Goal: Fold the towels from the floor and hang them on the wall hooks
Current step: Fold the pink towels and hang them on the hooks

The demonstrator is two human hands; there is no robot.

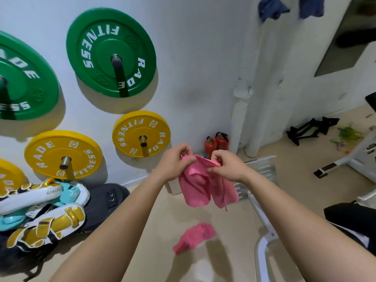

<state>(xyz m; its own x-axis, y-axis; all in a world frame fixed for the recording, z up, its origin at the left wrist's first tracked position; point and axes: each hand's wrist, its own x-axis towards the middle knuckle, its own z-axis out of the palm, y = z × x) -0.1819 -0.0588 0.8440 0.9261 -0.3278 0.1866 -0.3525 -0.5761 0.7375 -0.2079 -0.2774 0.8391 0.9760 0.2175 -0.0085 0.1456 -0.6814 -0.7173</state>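
A pink towel (200, 186) hangs in the air in front of me, held by its top edge. My left hand (176, 162) grips its left corner and my right hand (225, 164) pinches its right corner, so the cloth droops in two folds below them. A second pink towel (195, 237) lies crumpled on the beige floor beneath. High on the white wall at the upper right hang two blue towels (271, 8) (311, 6); their hooks are hidden by the cloth.
Green weight plates (110, 51) and yellow weight plates (140, 133) hang on pegs on the left wall. Boxing pads and gloves (40, 210) pile at lower left. Two red fire extinguishers (215, 144) stand in the corner. A white bench frame (264, 220) lies to the right.
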